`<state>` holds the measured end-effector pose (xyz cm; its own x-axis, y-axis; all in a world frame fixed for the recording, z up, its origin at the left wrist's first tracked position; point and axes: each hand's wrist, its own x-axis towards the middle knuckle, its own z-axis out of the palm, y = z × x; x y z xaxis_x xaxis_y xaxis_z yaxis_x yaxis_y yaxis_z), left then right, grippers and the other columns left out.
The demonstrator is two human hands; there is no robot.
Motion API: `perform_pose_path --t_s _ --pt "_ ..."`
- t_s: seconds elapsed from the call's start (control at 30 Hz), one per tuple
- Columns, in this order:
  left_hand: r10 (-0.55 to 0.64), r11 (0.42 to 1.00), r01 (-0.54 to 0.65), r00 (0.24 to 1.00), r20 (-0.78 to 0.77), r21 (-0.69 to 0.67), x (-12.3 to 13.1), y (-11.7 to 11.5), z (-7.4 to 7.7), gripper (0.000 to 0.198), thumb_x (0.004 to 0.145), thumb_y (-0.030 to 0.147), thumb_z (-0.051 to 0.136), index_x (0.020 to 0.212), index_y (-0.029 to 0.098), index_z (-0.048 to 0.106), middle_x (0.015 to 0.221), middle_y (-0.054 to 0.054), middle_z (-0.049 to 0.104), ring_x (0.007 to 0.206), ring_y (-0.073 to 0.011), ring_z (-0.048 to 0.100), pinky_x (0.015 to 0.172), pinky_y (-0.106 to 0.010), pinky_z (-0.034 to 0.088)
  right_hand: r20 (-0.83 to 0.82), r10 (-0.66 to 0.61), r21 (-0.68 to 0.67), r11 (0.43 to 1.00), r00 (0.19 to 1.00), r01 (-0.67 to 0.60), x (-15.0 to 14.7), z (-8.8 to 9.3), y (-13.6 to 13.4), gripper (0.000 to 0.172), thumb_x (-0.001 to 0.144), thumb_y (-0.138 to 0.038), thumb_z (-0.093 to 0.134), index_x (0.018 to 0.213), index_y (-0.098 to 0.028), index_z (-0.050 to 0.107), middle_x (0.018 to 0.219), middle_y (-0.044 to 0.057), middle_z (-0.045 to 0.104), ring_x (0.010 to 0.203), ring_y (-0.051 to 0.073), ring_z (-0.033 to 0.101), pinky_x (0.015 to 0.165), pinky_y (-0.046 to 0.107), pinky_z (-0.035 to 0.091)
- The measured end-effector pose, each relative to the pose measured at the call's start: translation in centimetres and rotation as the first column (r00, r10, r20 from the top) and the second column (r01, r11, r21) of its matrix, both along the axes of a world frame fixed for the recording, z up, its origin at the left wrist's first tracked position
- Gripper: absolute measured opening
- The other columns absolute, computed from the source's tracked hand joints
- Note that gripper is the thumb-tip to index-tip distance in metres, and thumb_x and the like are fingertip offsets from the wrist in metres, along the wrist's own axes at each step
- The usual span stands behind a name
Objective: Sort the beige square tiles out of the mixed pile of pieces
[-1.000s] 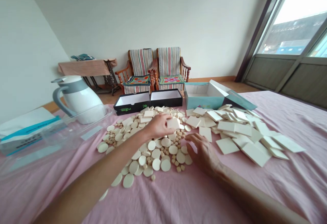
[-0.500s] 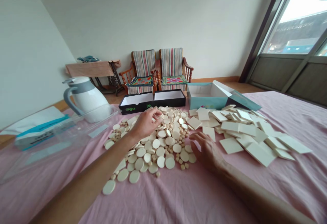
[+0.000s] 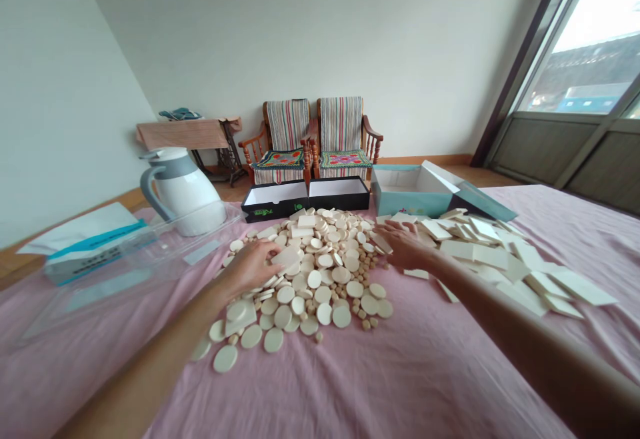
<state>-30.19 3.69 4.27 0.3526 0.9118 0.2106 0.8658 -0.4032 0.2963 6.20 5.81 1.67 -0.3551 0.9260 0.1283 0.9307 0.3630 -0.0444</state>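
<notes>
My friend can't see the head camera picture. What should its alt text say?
A left hand rests on a heap of cream circles on a pink cloth, and a right hand is beside scattered cream squares.

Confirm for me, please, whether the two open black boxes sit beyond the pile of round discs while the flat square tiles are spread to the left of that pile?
Not quite: the flat square tiles are spread to the right of the pile of round discs, not the left, as the head view shows. The two open black boxes do sit beyond it.
</notes>
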Motion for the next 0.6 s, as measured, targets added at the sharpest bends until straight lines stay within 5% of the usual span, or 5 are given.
perform_pose_path --t_s 0.2,0.43,0.53,0.6 --pt "0.035 0.999 -0.034 0.999 -0.027 0.034 1.1 -0.3 -0.2 0.036 0.068 0.046 0.068 0.095 0.021 0.069 0.089 -0.005 0.064 0.080 -0.0220 0.060 0.071 -0.030 0.045 0.062 0.049 -0.027 0.998 0.997 -0.048 1.3 1.3 1.3 0.049 0.072 -0.035 0.061 0.120 -0.022 0.060 0.117 0.013 0.060 0.113 0.030 0.048 0.099 0.050 0.024" --pt "0.025 0.999 -0.024 0.999 -0.024 0.038 1.4 -0.6 -0.2 0.034 0.069 0.043 0.068 0.094 0.020 0.067 0.092 -0.005 0.062 0.080 -0.0215 0.060 0.072 -0.031 0.045 0.145 -0.227 -0.028 0.972 0.963 0.233 5.4 2.9 1.9 0.053 0.068 -0.022 0.059 0.121 -0.018 0.058 0.119 0.015 0.059 0.114 0.033 0.047 0.094 0.050 0.030" --pt "0.020 0.996 -0.022 1.000 0.016 0.082 1.6 -0.8 -0.2 0.038 0.072 0.044 0.067 0.100 0.019 0.064 0.099 -0.006 0.063 0.088 -0.0231 0.060 0.078 -0.034 0.046 0.106 -0.294 0.059 0.955 0.950 0.289 4.6 3.4 1.2 0.055 0.067 -0.020 0.059 0.122 -0.014 0.058 0.122 0.018 0.058 0.113 0.035 0.048 0.092 0.050 0.033" --pt "0.014 0.991 -0.022 0.998 0.062 0.133 2.1 -1.2 0.0 0.041 0.074 0.043 0.066 0.107 0.020 0.061 0.106 -0.007 0.063 0.095 -0.0241 0.060 0.084 -0.036 0.047 -0.031 -0.194 0.113 0.974 0.980 0.197 2.4 3.5 0.0 0.054 0.070 -0.021 0.058 0.124 -0.015 0.056 0.123 0.016 0.058 0.111 0.033 0.051 0.091 0.046 0.036"
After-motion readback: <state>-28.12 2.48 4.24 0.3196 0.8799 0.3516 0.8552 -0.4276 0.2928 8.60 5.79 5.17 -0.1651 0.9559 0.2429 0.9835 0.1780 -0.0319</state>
